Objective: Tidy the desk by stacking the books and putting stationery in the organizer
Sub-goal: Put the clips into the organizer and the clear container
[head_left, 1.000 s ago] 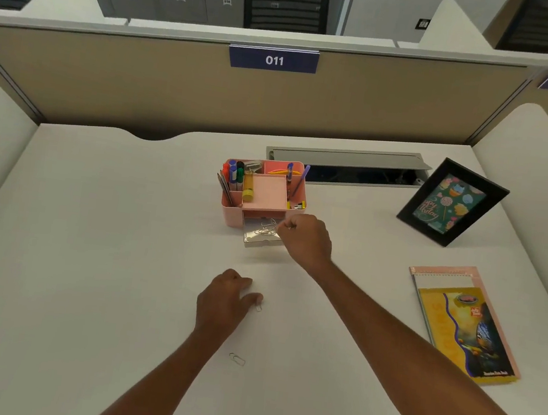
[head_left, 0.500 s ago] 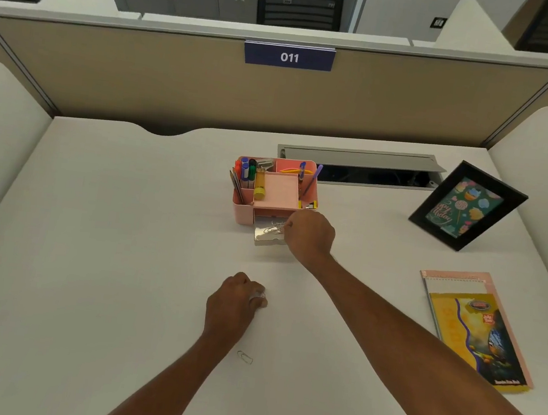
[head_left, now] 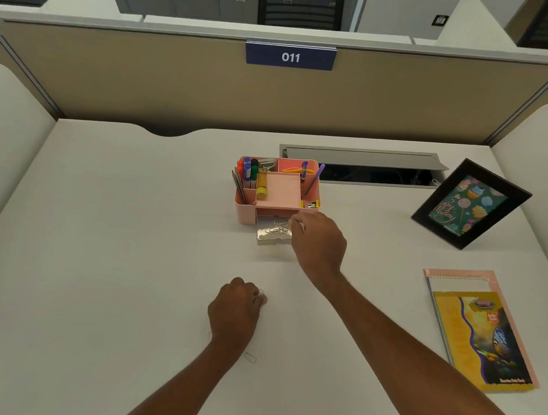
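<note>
A pink desk organizer [head_left: 246, 211] stands mid-desk with markers, pens and a yellow tube in its compartments. Its small clear drawer [head_left: 272, 238] is pulled out in front and holds several paper clips. My right hand [head_left: 320, 242] hovers at the drawer's right edge, fingers pinched together over the clips; whether it holds one I cannot tell. My left hand [head_left: 236, 309] rests on the desk nearer me, fingertips closed on a paper clip. Another paper clip [head_left: 250, 357] lies loose beside my left wrist. Two stacked books [head_left: 478, 330], yellow cover on top, lie at the right.
A black picture frame [head_left: 469, 203] leans at the back right. An open grey cable tray [head_left: 364, 165] runs behind the organizer. Beige partitions with a "011" label enclose the white desk [head_left: 89, 236].
My left hand's fingers closed over the paper clip that lay by its fingertips. My right hand dropped slightly toward the drawer of clips. The view shifted a little leftward.
</note>
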The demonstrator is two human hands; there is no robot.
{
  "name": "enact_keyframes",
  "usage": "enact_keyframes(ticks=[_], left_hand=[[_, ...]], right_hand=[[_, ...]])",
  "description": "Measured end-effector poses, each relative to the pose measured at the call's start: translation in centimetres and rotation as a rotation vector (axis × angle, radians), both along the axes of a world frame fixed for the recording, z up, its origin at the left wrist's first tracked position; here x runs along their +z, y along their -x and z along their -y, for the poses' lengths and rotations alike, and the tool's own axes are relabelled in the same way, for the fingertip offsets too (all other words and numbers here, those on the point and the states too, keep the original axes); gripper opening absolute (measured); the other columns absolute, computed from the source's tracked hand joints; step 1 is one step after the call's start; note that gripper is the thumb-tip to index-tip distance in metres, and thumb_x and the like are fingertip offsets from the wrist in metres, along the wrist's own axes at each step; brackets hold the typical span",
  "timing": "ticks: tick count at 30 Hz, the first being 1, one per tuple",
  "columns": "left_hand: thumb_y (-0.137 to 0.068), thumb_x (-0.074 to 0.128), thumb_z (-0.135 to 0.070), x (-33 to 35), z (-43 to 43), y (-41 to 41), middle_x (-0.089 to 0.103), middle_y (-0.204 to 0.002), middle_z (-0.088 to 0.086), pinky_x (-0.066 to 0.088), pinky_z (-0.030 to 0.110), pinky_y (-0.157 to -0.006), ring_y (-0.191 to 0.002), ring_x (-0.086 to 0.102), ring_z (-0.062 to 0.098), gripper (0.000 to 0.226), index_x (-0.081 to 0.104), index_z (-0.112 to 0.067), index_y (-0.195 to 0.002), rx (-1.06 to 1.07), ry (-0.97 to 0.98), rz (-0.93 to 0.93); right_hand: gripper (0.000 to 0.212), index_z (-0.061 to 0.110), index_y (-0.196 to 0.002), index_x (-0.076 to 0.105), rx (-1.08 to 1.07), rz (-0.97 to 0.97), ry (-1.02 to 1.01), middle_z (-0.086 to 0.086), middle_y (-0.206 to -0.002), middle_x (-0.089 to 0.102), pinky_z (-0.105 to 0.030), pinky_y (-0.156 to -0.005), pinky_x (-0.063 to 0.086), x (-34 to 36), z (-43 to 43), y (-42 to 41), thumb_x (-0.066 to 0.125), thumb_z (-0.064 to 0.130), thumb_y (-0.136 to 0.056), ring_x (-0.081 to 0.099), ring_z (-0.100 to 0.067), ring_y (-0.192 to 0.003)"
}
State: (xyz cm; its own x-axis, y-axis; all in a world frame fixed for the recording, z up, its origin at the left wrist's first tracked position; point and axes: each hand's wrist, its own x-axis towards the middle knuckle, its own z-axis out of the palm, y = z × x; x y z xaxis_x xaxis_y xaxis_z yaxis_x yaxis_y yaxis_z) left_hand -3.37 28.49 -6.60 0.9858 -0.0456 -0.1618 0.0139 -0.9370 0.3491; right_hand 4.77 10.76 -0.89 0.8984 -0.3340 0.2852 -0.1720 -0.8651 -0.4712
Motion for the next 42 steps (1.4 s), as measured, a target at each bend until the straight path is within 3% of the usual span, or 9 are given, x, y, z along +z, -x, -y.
enact_keyframes(ticks=[3,6,9,16,20,25,31,36,42], left_hand=[[-0.102,0.057,-0.043,-0.2,0.1,0.2,0.063,-0.097,-0.008,0.057,0.033,-0.071,-0.093,0.062,0.013,0.021,0.076,-0.033,-0.105,-0.014,-0.016,0.021],[-0.103,0.055,-0.036,-0.3,0.0,0.2,0.063,-0.097,-0.007,0.057,0.034,-0.072,-0.094,0.062,0.014,0.021,0.075,-0.035,-0.108,-0.052,0.014,0.039],[-0.102,0.054,-0.033,-0.5,-0.3,0.3,0.063,-0.098,-0.007,0.057,0.034,-0.072,-0.094,0.063,0.015,0.022,0.074,-0.034,-0.11,-0.034,0.033,0.059],[-0.103,0.052,-0.042,-0.8,-1.1,1.2,0.058,-0.092,-0.008,0.056,0.035,-0.069,-0.091,0.061,0.014,0.023,0.073,-0.036,-0.106,-0.054,0.059,0.059],[-0.101,0.057,-0.041,-0.9,-1.3,1.2,0.057,-0.085,-0.008,0.055,0.033,-0.062,-0.083,0.06,0.013,0.019,0.074,-0.034,-0.096,-0.079,0.053,0.085],[-0.091,0.074,-0.031,-1.5,-1.8,0.7,0.058,-0.073,-0.006,0.05,0.034,-0.045,-0.067,0.058,0.015,0.014,0.074,-0.027,-0.079,-0.242,-0.041,0.134],[-0.069,0.088,-0.014,-1.4,-2.5,-0.3,0.052,-0.061,-0.005,0.035,0.03,-0.04,-0.056,0.05,0.017,0.028,0.062,-0.023,-0.061,-0.406,-0.116,0.217],[-0.073,0.085,-0.016,-1.4,-2.9,-0.5,0.052,-0.061,-0.005,0.036,0.031,-0.041,-0.057,0.049,0.016,0.027,0.062,-0.023,-0.061,-0.45,-0.108,0.233],[-0.066,0.089,-0.009,-1.7,-3.1,-0.8,0.05,-0.059,-0.005,0.035,0.031,-0.04,-0.055,0.049,0.016,0.032,0.06,-0.023,-0.062,-0.523,-0.129,0.275]], right_hand=[[0.017,0.027,-0.106,0.082,0.04,0.037,0.009,0.006,-0.096,0.078,-0.018,-0.065,0.042,-0.2,-0.6,2.8,0.069,0.034,-0.097,0.071,-0.014,-0.086],[0.015,0.031,-0.103,0.081,0.086,-0.002,-0.029,0.009,-0.086,0.074,-0.025,-0.06,0.049,-1.6,-0.9,5.6,0.07,0.037,-0.095,0.068,-0.013,-0.083],[0.016,0.034,-0.101,0.079,0.182,-0.127,-0.062,0.011,-0.088,0.073,-0.029,-0.065,0.054,-3.6,-0.9,7.7,0.066,0.04,-0.095,0.067,-0.011,-0.084],[0.02,0.028,-0.103,0.075,0.582,-0.332,0.214,0.003,-0.091,0.065,-0.034,-0.061,0.052,-6.9,-0.9,8.6,0.055,0.029,-0.097,0.064,-0.022,-0.086],[0.005,0.023,-0.088,0.069,0.718,-0.361,0.381,0.002,-0.081,0.057,-0.03,-0.048,0.031,-6.7,-1.0,8.3,0.065,0.02,-0.089,0.06,-0.023,-0.07],[0.02,0.016,-0.076,0.059,0.9,-0.274,0.572,-0.001,-0.072,0.051,-0.031,-0.047,0.022,-6.3,-0.7,8.2,0.069,0.0,-0.068,0.048,-0.021,-0.056],[0.021,0.015,-0.075,0.055,0.94,-0.151,0.73,-0.002,-0.069,0.049,-0.032,-0.048,0.025,-7.1,-1.0,8.3,0.059,-0.004,-0.083,0.045,-0.018,-0.056],[0.025,0.014,-0.08,0.054,0.92,-0.099,0.768,-0.003,-0.072,0.048,-0.033,-0.05,0.03,-8.0,-0.8,8.5,0.048,-0.006,-0.092,0.045,-0.019,-0.059],[0.022,0.015,-0.081,0.054,0.933,-0.101,0.762,-0.002,-0.074,0.049,-0.033,-0.049,0.032,-8.3,-0.6,8.1,0.05,-0.004,-0.091,0.046,-0.019,-0.06]])
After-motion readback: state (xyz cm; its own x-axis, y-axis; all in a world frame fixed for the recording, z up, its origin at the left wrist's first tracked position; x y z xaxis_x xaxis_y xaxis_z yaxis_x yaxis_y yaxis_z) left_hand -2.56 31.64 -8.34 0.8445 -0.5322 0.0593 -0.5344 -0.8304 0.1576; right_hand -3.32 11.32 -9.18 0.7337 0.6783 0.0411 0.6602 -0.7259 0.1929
